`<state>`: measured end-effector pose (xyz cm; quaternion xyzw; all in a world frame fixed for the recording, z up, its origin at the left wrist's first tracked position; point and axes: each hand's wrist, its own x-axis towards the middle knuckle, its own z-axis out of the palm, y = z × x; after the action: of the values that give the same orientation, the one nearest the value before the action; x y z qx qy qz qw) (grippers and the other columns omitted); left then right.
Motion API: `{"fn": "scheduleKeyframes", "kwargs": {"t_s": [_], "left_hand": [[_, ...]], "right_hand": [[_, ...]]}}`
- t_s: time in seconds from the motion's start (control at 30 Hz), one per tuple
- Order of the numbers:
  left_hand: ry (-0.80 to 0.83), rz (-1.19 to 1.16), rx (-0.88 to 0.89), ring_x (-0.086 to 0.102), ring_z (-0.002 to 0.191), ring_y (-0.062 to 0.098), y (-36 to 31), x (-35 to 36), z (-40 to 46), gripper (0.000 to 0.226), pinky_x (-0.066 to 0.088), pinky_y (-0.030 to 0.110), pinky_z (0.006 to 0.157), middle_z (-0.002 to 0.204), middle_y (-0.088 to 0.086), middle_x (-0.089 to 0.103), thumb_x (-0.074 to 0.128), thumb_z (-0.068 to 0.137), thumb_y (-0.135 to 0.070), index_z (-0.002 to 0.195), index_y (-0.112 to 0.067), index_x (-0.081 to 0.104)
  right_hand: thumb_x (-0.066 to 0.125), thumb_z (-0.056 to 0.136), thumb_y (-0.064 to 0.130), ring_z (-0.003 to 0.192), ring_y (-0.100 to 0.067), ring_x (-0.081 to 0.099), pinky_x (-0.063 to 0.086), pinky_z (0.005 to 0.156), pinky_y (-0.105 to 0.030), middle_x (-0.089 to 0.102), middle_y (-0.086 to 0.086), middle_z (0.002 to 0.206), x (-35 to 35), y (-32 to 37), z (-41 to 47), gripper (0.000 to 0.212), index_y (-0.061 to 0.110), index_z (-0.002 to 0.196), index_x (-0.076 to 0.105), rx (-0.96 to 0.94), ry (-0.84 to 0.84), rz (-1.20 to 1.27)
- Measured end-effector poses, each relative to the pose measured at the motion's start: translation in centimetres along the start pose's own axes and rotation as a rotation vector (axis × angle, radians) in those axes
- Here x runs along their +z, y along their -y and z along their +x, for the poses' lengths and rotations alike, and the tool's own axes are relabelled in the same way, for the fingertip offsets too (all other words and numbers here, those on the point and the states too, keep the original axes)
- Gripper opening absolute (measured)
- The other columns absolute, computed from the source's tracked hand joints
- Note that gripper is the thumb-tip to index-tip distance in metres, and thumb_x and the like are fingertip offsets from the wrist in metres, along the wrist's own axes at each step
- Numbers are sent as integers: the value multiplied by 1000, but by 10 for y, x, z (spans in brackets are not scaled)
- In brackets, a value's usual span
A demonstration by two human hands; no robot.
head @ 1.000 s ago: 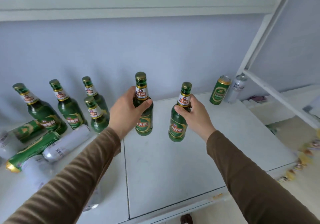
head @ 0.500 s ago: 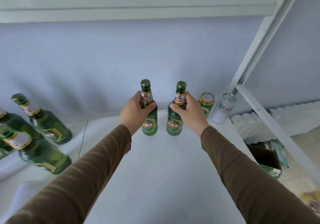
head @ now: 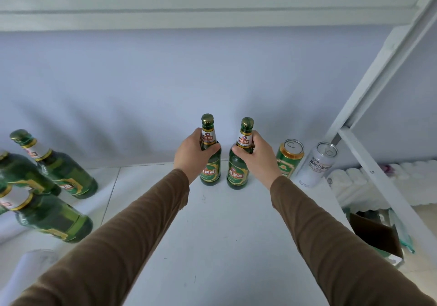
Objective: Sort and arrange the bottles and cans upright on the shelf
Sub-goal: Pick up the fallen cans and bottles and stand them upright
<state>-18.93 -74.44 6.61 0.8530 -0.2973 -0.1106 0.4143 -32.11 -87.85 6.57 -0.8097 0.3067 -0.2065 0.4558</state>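
head view: we take the green can [head: 289,157] as our landmark on the shelf [head: 224,234].
left grip: our left hand [head: 192,154] wraps the neck of the left bottle [head: 210,150], two places left of the can.
right grip: our right hand [head: 256,155] wraps the neck of the right bottle [head: 239,156], just left of the can.
placing: both bottles look upright, bases at or on the shelf; we judge it best to feel them settle flat, then loosen both grips without nudging the can.
still to sort: more green bottles [head: 59,171] far left of the can.
writing: white can [head: 315,163] just right of the green one carries chinese print; bottle labels too, not legible to us.
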Motion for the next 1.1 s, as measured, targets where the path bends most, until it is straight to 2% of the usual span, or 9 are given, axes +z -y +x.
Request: {"fn": "scheduleKeyframes", "kwargs": {"t_s": [0.3,0.4,0.47,0.53,0.63,0.77,0.83,0.93,1.1], "left_hand": [[68,18,15,65,95,18,1,-5,1,32,56,41,85,102,-8,68,73,85,-35,108,-23,56],[94,6,35,59,116,20,5,-9,-4,47,47,31,90,123,-8,63,72,88,-29,130,-23,51],[94,4,39,52,129,19,12,-15,-9,65,42,31,98,144,-3,54,73,88,-29,144,-23,42],[80,8,41,49,133,20,19,-22,-14,70,42,33,103,150,-1,48,73,87,-31,147,-22,38],[73,18,55,48,134,20,29,-36,-27,68,41,31,102,149,0,48,72,89,-34,146,-20,39],[78,38,88,48,134,19,45,-64,-54,64,38,27,99,149,-1,48,70,90,-38,145,-22,41],[86,69,130,48,133,20,53,-82,-70,62,39,28,101,149,-2,49,69,91,-37,145,-22,41],[97,139,207,49,132,20,69,-113,-97,61,41,33,105,148,-3,49,67,92,-37,145,-22,41],[116,180,263,49,130,20,115,-167,-140,62,42,35,104,145,-3,51,68,90,-41,144,-22,43]], "right_hand": [[75,88,33,104,-21,64,53,96,-44,68,3,112,0,4,0,37,21,117,55,53,67,-37],[73,90,31,112,-19,62,50,99,-41,65,3,120,-2,5,-6,42,19,125,54,82,67,-37],[71,92,30,119,-12,52,42,98,-31,58,5,130,-4,7,-15,50,18,135,49,85,29,-44],[71,91,31,130,-14,46,37,102,-30,51,2,144,-3,9,-24,60,18,143,44,69,-51,-63],[71,90,33,138,-22,41,37,112,-39,47,-3,148,3,16,-40,65,18,146,41,51,-150,-100],[70,88,32,130,-28,42,39,107,-39,51,-6,136,25,32,-72,60,15,140,45,-2,-230,-198],[70,89,30,134,-30,35,34,109,-38,47,-9,141,43,42,-91,61,13,141,43,-13,-257,-261],[69,90,33,141,-32,27,27,115,-42,37,-11,152,79,61,-120,63,13,143,42,-25,-238,-373],[67,92,36,144,-30,22,27,118,-46,33,-7,156,154,100,-169,59,15,142,43,-8,-127,-410]]}}
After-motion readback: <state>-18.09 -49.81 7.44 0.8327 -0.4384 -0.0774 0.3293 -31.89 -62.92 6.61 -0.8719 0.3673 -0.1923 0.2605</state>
